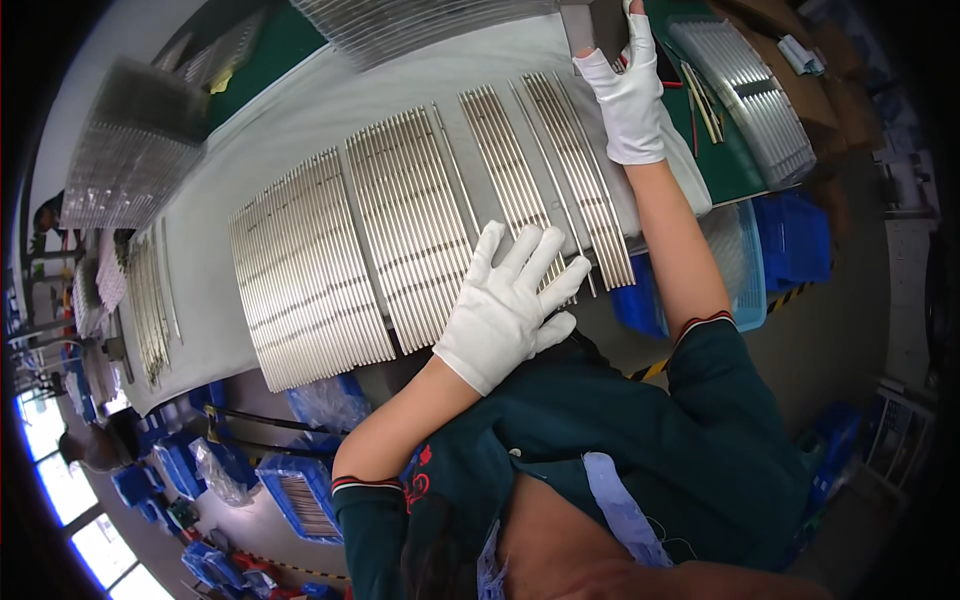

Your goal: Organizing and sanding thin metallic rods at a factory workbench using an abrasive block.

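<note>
My left hand [505,310], in a white glove, lies with its fingers spread over the near ends of thin silver metal rods [415,220]. The rods lie side by side in several groups on a pale cloth [235,140]; a few single ones lie apart between the groups. My right hand [632,105] reaches to the far edge, in a white glove with bare fingertips showing. Its thumb and a finger sit around the corner of a grey block [600,25], partly cut off by the picture's edge. The narrower rod group [580,170] lies left of my right forearm.
Clear ribbed plastic trays stand at the back left [135,150] and right [745,100]. Pens or thin tools [703,100] lie on the green mat right of my right hand. More rods [150,300] lie far left. Blue bins [300,495] stand below the table.
</note>
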The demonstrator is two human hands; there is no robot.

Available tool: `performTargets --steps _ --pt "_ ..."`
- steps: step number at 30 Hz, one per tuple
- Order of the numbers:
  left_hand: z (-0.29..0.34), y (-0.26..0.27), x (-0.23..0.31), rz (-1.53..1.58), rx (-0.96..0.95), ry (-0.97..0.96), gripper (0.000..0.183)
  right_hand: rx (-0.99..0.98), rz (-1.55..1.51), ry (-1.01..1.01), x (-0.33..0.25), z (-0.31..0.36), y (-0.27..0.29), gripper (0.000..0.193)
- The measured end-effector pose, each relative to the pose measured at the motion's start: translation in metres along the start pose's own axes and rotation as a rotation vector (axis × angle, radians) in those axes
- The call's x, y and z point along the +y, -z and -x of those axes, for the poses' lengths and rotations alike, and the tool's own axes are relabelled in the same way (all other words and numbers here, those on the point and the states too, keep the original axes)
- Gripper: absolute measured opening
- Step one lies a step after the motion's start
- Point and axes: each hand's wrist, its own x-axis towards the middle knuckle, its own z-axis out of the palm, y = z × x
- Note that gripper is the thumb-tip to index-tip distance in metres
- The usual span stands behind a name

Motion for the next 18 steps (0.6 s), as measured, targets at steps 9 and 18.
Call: performTargets --steps 9,18 --pt "0.048 0.020 -0.010 -0.075 0.035 0.128 0.069 -0.038 0.014 -0.033 -0.008 0.002 0.002 0.094" --pt "0.007 0.002 -0.002 0.053 0.033 -0.059 0.060 -0.016 -0.083 -0.112 -0.014 -0.002 -0.001 0.092"
